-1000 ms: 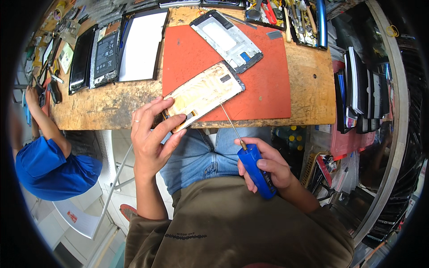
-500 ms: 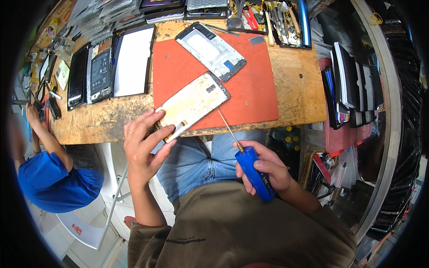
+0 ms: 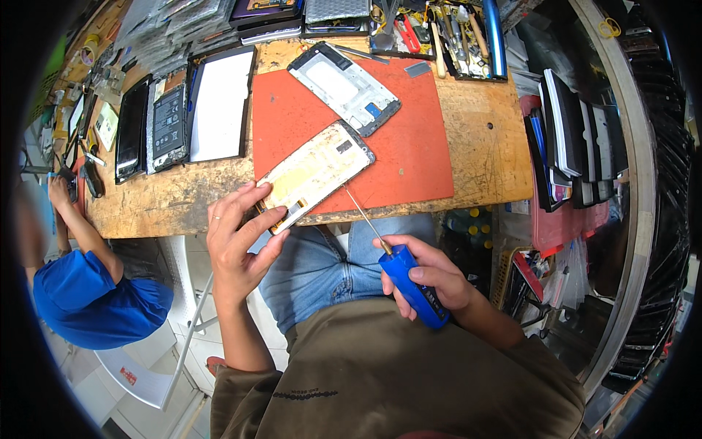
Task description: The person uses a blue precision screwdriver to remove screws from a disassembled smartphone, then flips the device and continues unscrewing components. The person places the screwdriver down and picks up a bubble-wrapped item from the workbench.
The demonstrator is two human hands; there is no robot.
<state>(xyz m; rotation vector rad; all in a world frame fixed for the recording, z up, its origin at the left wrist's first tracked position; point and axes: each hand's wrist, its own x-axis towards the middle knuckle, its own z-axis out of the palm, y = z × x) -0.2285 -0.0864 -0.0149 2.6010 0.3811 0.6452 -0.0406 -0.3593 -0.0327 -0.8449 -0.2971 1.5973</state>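
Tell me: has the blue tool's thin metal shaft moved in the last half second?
Yes: the shaft moved slightly left, judged against the flat red mat.

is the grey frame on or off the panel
Off: the frame lies mostly on the red mat, angled differently from the panel in the left hand.

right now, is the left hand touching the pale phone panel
Touching. The head view shows the left hand with fingers lying across the lower-left end of the pale phone panel.
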